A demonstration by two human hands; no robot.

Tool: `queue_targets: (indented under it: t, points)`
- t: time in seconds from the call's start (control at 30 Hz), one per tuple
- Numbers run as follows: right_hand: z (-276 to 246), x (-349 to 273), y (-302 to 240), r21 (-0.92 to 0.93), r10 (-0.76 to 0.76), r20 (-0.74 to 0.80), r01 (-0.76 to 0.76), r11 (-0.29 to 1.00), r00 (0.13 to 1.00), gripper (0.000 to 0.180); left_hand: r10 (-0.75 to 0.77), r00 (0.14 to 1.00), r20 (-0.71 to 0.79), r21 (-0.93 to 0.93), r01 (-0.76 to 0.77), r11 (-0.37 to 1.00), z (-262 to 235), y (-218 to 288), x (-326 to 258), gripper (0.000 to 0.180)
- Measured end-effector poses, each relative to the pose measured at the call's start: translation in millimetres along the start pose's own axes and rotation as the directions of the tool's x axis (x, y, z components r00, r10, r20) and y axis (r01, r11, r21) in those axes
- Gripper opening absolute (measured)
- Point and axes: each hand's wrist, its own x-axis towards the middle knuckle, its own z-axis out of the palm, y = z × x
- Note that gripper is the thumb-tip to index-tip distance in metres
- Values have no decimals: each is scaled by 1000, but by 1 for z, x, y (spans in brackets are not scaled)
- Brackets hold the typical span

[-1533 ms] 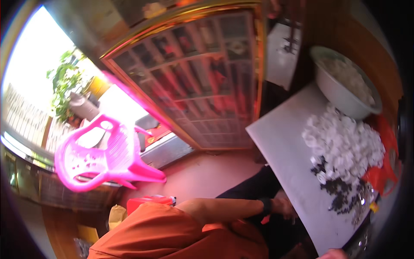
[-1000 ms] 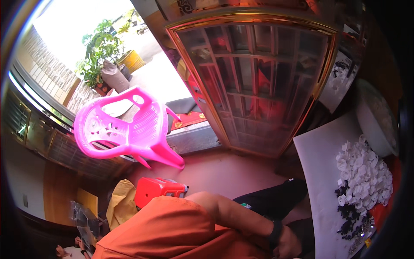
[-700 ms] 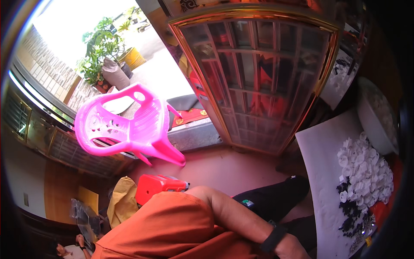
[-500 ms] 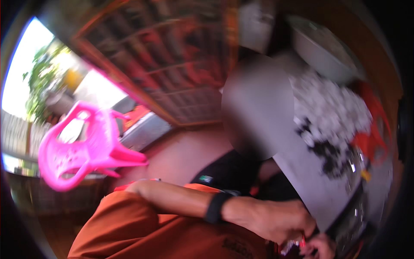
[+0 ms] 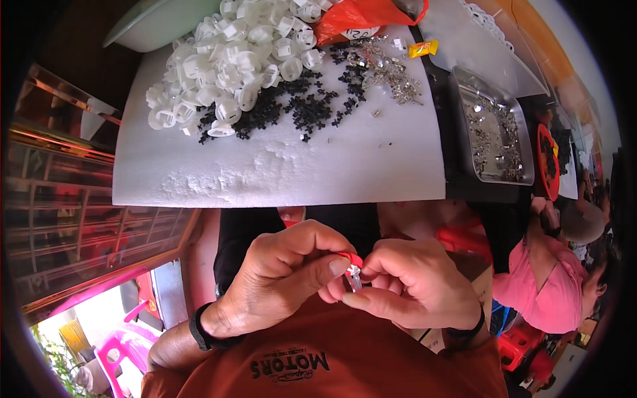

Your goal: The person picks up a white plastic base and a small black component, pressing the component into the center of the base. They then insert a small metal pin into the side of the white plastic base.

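My left hand (image 5: 282, 275) pinches a small red piece (image 5: 355, 259) between thumb and finger, over my lap and short of the board's front edge. Below the red piece hangs a small clear and whitish part (image 5: 354, 281), gripped at its side by the thumb and fingers of my right hand (image 5: 415, 282). Whether the two parts are joined is too small to tell. On the white foam board (image 5: 285, 176) lie a heap of white plastic fittings (image 5: 229, 60), several tiny black cross-shaped pieces (image 5: 310, 109) and a scatter of small shiny metal parts (image 5: 397, 78).
A pale green basin (image 5: 156, 26) stands at the far left, a red plastic bag (image 5: 361, 20) at the back. Right of the board are a yellow wrapped packet (image 5: 423, 48) and a metal tray (image 5: 494, 176) of small parts. A person in pink (image 5: 547, 285) sits at the right.
My view has swung from the left side round to the board in front. Both hands now show at mid-picture, still held together around the small red piece.
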Motion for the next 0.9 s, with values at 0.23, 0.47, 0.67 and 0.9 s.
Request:
queue_targets:
  t: [0.23,0.47,0.67,0.9]
  points:
    - [3,0,23,-48,-87,-17,86,995,996,9,65,996,-61,76,-61,995,-4,-19,9,12]
    - [17,9,15,-55,82,-48,-85,995,995,13,342,939,-16,328,-318,889,-4,-29,11,10]
    - [5,-4,-2,-50,92,53,-89,995,994,14,356,933,55,49,-359,932,2,-20,10,5]
    - [1,-17,-24,32,-264,-36,265,964,964,17,517,854,59,191,-517,834,11,27,-19,20]
